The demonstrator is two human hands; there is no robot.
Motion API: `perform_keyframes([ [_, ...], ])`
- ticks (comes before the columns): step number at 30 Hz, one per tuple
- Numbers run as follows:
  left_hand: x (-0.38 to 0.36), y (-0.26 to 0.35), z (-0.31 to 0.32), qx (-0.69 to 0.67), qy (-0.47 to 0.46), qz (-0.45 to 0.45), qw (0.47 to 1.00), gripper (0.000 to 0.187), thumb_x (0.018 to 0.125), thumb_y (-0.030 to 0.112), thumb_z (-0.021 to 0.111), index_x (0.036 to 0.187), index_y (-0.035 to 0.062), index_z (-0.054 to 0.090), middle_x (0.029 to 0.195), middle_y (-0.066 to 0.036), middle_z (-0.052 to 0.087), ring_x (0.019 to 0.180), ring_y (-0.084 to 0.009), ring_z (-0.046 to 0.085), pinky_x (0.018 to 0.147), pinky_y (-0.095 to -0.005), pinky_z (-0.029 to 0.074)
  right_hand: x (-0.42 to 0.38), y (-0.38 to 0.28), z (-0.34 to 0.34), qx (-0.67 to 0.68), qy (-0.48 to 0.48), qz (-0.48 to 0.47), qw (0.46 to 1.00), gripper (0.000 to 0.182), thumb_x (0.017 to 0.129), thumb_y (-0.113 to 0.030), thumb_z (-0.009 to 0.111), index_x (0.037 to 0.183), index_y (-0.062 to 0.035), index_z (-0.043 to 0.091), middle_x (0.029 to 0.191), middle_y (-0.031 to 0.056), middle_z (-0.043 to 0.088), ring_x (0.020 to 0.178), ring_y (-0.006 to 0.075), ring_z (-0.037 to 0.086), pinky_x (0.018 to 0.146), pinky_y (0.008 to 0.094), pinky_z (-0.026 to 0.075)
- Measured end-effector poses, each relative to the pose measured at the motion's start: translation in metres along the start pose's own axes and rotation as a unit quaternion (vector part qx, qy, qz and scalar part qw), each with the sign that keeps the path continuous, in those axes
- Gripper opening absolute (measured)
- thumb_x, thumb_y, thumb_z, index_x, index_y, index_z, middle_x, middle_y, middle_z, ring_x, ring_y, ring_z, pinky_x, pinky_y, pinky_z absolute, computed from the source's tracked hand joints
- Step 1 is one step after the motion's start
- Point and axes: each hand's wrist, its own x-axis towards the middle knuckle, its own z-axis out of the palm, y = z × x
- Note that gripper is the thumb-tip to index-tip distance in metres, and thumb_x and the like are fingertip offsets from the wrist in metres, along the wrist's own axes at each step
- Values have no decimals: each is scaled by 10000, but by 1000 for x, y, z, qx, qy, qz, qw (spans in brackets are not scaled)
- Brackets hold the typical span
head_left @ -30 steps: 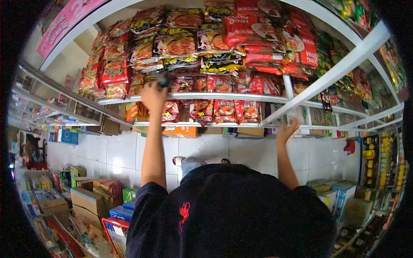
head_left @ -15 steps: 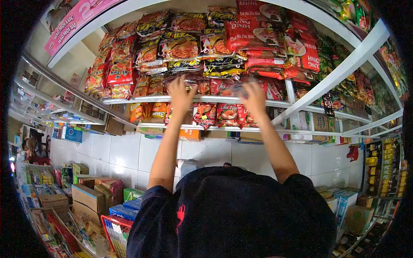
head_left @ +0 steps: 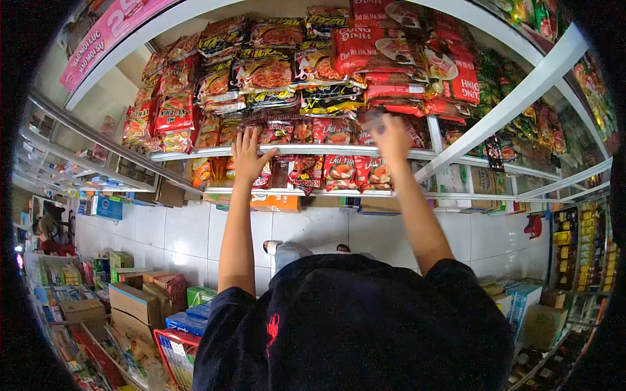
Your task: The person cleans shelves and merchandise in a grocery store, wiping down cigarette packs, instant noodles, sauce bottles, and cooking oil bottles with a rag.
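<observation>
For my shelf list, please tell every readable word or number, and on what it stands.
"CUNG DINH": large red plastic packet
"Pho Bo Ha Noi": same packet
"LAU THA": smaller red packet
"KOKOM": red-and-black packet
"HAO MOI LUC / HAO MOI SU": pink banner
"2": same banner
Other print: too small or blurred; accents unclear.

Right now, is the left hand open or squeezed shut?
Open: the left hand has its fingers spread, at the white rail.

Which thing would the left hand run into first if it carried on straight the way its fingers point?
Most likely the row of small packets just behind the white rail; the left hand's spread fingers already reach their edge, though depth is unclear.
</observation>
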Motion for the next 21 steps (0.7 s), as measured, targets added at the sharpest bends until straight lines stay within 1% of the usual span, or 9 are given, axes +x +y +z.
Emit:
perform_keyframes([
  [2, 0, 0, 2, 16, 14, 2, 1000, 745, 700, 570, 531, 1277, 135, 348, 1316, -132, 322, 1233, -326, 241, 993, -474, 156, 8, 48, -11, -19, 36, 69, 997, 315, 695, -358, 608, 876, -119, 512, 778, 121, 536, 678, 306, 560, 529, 426, 454],
  [4, 1, 2, 4, 23, 21, -3, 1000, 747, 699, 573, 529, 1277, 135, 348, 1313, -131, 326, 1227, -327, 252, 993, -470, 161, 14, 56, -28, -108, 28, 146, 983, 311, 698, -353, 600, 882, -119, 510, 749, 121, 536, 673, 311, 557, 545, 416, 455],
  [6, -2, 0, 3, 32, 20, -4, 999, 750, 698, 577, 527, 1277, 135, 348, 1311, -130, 330, 1221, -328, 262, 993, -465, 166, 8, 41, -20, -124, 15, 149, 981, 307, 690, -339, 602, 887, -121, 512, 772, 126, 541, 690, 311, 558, 554, 415, 457],
  [10, -2, 4, 3, 39, 20, -5, 999, 759, 698, 601, 505, 1278, 137, 346, 1320, -124, 321, 1225, -325, 259, 998, -460, 165, -13, -31, -8, -74, -27, 19, 997, 317, 663, -318, 625, 887, -126, 510, 802, 119, 532, 710, 311, 556, 554, 427, 455],
  [11, -2, 4, 3, 38, 18, -9, 999, 761, 699, 602, 503, 1280, 137, 343, 1323, -122, 316, 1229, -322, 252, 1002, -460, 160, -18, -39, -6, -15, 5, -19, 1000, 303, 668, -319, 621, 859, -113, 505, 798, 105, 524, 703, 306, 551, 555, 420, 453],
  [14, -2, 4, 2, 34, 11, -15, 999, 768, 701, 605, 498, 1288, 138, 331, 1332, -117, 303, 1238, -314, 235, 1010, -457, 145, -11, 3, -5, -4, 17, -27, 999, 294, 678, -333, 614, 843, -111, 516, 803, 96, 536, 718, 301, 554, 560, 417, 452],
  [17, -2, 3, 2, 37, 29, -7, 999, 742, 708, 599, 497, 1267, 128, 365, 1316, -115, 330, 1224, -314, 264, 996, -456, 179, 8, 51, -27, -73, 8, 132, 989, 344, 696, -425, 595, 860, -128, 539, 789, 116, 557, 701, 304, 568, 542, 428, 440],
  [20, -2, 4, 2, 45, 19, -15, 999, 734, 716, 565, 521, 1280, 130, 342, 1329, -113, 304, 1233, -297, 253, 1007, -443, 168, 4, 48, -30, -130, 40, 113, 984, 364, 697, -437, 591, 874, -125, 525, 796, 127, 553, 642, 319, 568, 518, 425, 443],
  [21, -3, 4, 3, 31, 34, -13, 999, 739, 713, 565, 523, 1283, 134, 335, 1329, -115, 302, 1230, -313, 254, 1000, -470, 173, -1, 40, -26, -128, 39, 96, 986, 360, 687, -409, 603, 887, -122, 518, 801, 128, 552, 657, 318, 568, 524, 421, 447],
])
